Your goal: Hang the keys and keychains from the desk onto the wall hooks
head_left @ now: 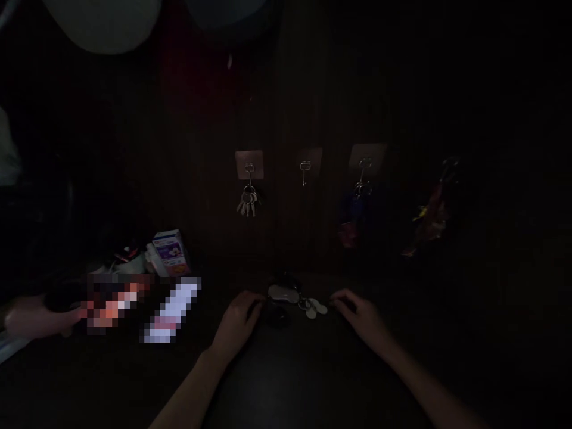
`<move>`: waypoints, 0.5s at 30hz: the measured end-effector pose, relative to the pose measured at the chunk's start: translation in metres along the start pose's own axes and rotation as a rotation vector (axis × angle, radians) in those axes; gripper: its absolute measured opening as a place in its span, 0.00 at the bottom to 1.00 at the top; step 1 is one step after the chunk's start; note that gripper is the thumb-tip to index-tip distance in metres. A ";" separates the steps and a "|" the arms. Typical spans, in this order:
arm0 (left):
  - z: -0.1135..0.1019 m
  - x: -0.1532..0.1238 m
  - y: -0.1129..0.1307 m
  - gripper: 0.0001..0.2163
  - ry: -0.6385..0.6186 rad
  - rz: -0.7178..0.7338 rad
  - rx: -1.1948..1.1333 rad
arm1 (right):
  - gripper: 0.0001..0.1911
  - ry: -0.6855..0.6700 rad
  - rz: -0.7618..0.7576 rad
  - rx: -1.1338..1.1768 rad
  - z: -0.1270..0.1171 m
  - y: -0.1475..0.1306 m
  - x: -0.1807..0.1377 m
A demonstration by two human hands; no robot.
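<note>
A bunch of keys [314,308] lies on the dark tabletop between my two hands, joined by a ring to a rounded, greyish fob [283,294]. Just left of the fob is my left hand [236,319], its fingers loosely bent and the thumb apart from them. On the other side, my right hand [360,313] rests with fingertips pointing at the keys and a small gap between. Neither hand visibly holds anything. Some black thing [277,317] sits below the fob, too dark to name.
Three wall hooks face me: one bears keys [248,201], the middle hook [304,173] is bare, another carries keys with dark tags [355,208]. Further right hangs a colourful bundle [431,217]. At left are small boxes [172,251], another person's hand [40,316] and blurred-out bright patches.
</note>
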State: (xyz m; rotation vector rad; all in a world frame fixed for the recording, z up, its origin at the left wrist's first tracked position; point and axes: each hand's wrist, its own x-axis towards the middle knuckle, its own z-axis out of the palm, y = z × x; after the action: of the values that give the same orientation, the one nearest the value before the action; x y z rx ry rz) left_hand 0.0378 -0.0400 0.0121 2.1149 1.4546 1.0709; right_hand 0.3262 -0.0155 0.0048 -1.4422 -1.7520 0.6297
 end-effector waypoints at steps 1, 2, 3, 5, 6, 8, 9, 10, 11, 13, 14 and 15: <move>0.000 0.000 0.001 0.10 -0.025 0.020 0.021 | 0.12 -0.011 -0.016 -0.005 0.002 -0.001 -0.001; 0.000 -0.001 0.002 0.10 -0.052 0.040 0.039 | 0.12 -0.021 -0.034 -0.007 0.003 -0.003 -0.002; 0.001 -0.001 0.003 0.11 -0.077 0.063 0.055 | 0.11 -0.030 -0.055 -0.011 0.005 -0.004 -0.002; 0.002 -0.003 0.007 0.12 -0.117 0.109 0.082 | 0.10 -0.039 -0.103 -0.028 0.007 -0.006 -0.004; 0.003 -0.004 0.008 0.12 -0.127 0.130 0.093 | 0.09 -0.043 -0.128 -0.040 0.008 -0.007 -0.004; 0.005 -0.005 0.011 0.13 -0.133 0.163 0.114 | 0.08 -0.054 -0.169 -0.060 0.010 -0.008 -0.005; 0.006 -0.006 0.012 0.14 -0.133 0.174 0.122 | 0.08 -0.063 -0.184 -0.068 0.011 -0.009 -0.005; 0.007 -0.006 0.012 0.14 -0.135 0.184 0.128 | 0.08 -0.071 -0.194 -0.075 0.012 -0.009 -0.005; 0.008 -0.007 0.013 0.14 -0.139 0.193 0.133 | 0.08 -0.080 -0.201 -0.082 0.012 -0.010 -0.006; 0.010 -0.007 0.013 0.14 -0.159 0.202 0.146 | 0.08 -0.094 -0.211 -0.093 0.013 -0.012 -0.006; 0.011 -0.007 0.013 0.13 -0.171 0.204 0.151 | 0.08 -0.104 -0.215 -0.098 0.013 -0.012 -0.006; 0.012 -0.007 0.013 0.13 -0.181 0.205 0.154 | 0.08 -0.113 -0.219 -0.103 0.014 -0.013 -0.006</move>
State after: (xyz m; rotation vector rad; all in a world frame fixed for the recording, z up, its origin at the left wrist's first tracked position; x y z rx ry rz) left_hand 0.0534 -0.0497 0.0105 2.4422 1.2949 0.8311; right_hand 0.3078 -0.0236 0.0054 -1.2792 -2.0231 0.5191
